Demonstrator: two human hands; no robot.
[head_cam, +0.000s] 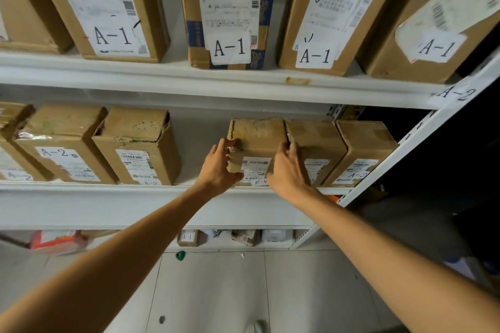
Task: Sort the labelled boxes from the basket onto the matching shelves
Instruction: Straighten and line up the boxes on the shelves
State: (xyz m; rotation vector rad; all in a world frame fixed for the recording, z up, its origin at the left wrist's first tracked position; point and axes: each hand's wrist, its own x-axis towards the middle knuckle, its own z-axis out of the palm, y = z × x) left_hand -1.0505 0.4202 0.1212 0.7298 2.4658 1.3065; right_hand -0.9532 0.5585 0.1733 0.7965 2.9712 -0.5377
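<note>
In the head view, your left hand [221, 167] is curled round the left front corner of the brown cardboard box with the white A-2 label [257, 138]. That box sits on the white metal middle shelf [135, 197]. Your right hand [288, 170] lies on the box's right front edge, at the seam with the neighbouring brown cardboard box [316, 140]. I cannot tell whether it is gripping or merely pressing. Slide the box back squarely, snug against that neighbour, label facing out.

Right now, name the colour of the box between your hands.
The box is brown, with a white label; head view.
</note>
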